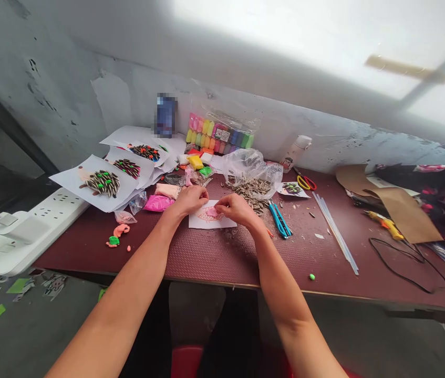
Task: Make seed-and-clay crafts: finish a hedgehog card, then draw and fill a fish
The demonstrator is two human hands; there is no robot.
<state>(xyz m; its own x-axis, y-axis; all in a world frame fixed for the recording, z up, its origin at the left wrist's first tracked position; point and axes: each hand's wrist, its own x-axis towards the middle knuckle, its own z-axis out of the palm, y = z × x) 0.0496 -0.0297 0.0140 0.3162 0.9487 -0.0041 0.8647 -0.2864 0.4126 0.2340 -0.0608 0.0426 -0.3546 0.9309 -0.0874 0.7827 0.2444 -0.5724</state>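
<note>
A small white paper card [196, 222] lies flat on the table, bearing a drawn outline and a flattened patch of pink clay [211, 211]. At the card's upper left edge, my left hand [193, 198] is closed, its fingertips bunched together; what they hold, if anything, is hidden. My right hand [238, 208] comes in from the right, thumb and fingers pinched against the clay patch. Just beyond it spreads a pile of striped sunflower seeds [250, 190], partly inside a clear plastic bag [248, 164]. A bag of bright pink clay [158, 203] sits left of my left hand.
Finished seed-covered hedgehog sheets [76, 181] lie at left beside a white power strip [44, 226]. Coloured clay packs [222, 134] lean against the wall. Right of the card are a teal utility knife [280, 220], scissors [306, 182], clear glue sticks [335, 233] and a yellow glue gun [387, 226] with its cord.
</note>
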